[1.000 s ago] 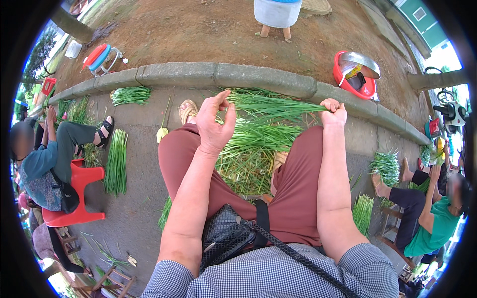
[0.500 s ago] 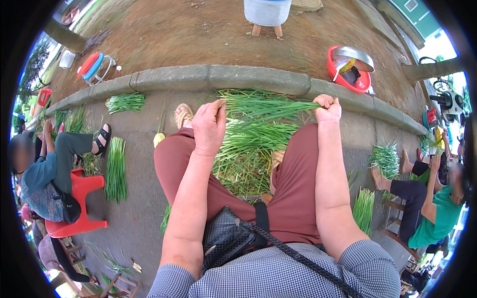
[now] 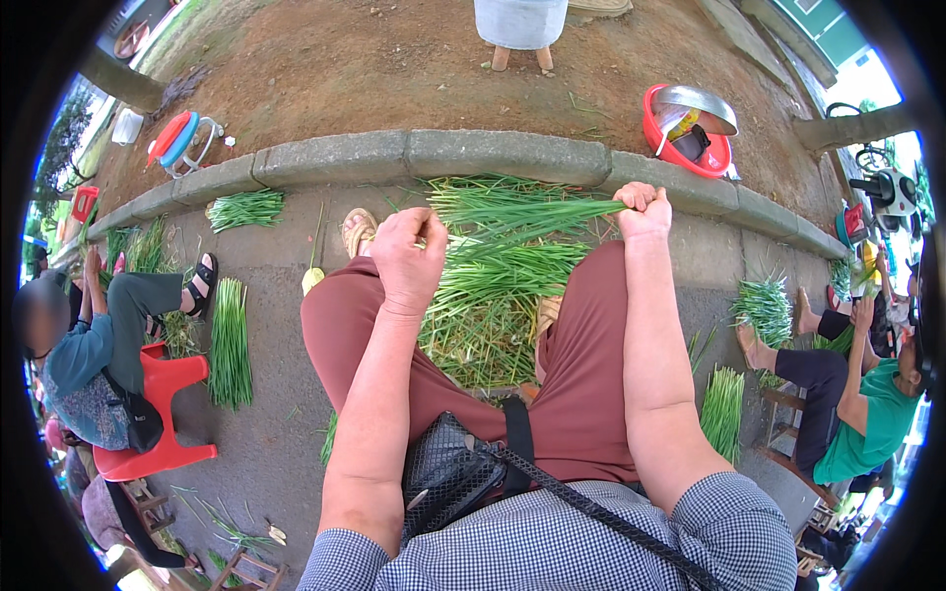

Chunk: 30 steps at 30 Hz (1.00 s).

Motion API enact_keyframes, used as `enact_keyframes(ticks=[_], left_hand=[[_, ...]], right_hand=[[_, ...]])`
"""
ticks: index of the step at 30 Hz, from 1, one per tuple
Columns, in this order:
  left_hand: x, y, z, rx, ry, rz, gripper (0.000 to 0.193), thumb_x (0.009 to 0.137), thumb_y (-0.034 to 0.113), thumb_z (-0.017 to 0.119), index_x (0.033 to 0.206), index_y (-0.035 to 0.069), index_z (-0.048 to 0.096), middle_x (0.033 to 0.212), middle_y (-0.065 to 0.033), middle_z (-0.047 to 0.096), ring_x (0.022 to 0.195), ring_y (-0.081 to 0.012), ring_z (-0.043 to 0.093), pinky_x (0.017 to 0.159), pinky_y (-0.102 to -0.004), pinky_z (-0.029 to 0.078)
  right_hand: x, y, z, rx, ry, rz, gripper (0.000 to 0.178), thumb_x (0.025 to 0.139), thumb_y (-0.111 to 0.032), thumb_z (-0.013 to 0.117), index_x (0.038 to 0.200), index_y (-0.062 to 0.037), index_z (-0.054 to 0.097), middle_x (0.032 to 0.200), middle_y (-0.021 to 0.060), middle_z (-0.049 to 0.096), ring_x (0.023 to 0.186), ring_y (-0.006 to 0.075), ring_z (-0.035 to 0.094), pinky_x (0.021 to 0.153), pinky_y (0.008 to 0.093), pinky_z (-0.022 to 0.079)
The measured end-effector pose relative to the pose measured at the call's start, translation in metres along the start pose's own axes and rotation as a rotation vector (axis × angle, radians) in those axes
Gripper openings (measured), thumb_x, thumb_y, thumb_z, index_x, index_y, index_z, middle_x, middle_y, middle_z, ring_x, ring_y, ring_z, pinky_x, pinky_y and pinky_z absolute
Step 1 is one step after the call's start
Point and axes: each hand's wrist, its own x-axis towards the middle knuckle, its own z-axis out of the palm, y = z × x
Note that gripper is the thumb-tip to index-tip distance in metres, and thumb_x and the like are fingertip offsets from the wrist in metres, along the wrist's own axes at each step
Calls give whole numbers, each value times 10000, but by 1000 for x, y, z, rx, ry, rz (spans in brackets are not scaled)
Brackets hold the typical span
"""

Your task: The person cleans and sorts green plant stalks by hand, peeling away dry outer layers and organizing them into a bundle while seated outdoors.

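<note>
My right hand (image 3: 642,212) is closed in a fist round one end of a bunch of green chives (image 3: 567,217). The bunch stretches left from the fist, just short of the kerb. My left hand (image 3: 409,254) is near the other end, its fingers curled and thumb bent in. What it pinches, if anything, is too small to make out. Between my knees lies a pile of chives (image 3: 512,274), with loose yellowish trimmings (image 3: 478,350) on its near side. More green stalks lie behind the held bunch, against the kerb.
A stone kerb (image 3: 507,158) runs across ahead. Beyond it stand a red basin (image 3: 680,148) with a metal lid and a whitish bucket (image 3: 520,25) on legs. Chive bundles lie left (image 3: 231,345) and right (image 3: 722,414). Seated people are on both sides, one on a red stool (image 3: 168,394).
My left hand has dropped slightly, and its thumb and fingers sit a little differently. The right fist still holds the bunch. The whole view has shifted a little.
</note>
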Motion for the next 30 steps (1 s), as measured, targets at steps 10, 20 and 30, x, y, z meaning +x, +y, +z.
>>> enact_keyframes(ticks=[10, 20, 30], left_hand=[[9, -30, -14, -819, 335, -653, 40, 809, 48, 625, 795, 12, 636, 710, 24, 590, 609, -22, 476, 556, -163, 377], [7, -28, -10, -706, 296, -590, 60, 824, 68, 642, 824, 11, 623, 717, 3, 594, 621, -45, 494, 605, -186, 406], [-4, -40, -1, -531, 108, -538, 173, 803, 12, 577, 973, 2, 608, 885, 0, 551, 723, -56, 447, 642, -195, 387]], right_hand=[[0, -3, 1, 164, 6, -24, 586, 921, -573, 237, 524, -146, 293, 457, -43, 260, 375, 111, 202, 401, 271, 186], [2, -26, -10, 324, 35, -134, 576, 915, -572, 247, 525, -149, 285, 456, -22, 246, 393, 122, 234, 416, 283, 212], [-45, 9, 54, -742, -222, -842, 110, 857, -156, 626, 804, -101, 547, 522, -71, 355, 403, 32, 302, 389, 214, 251]])
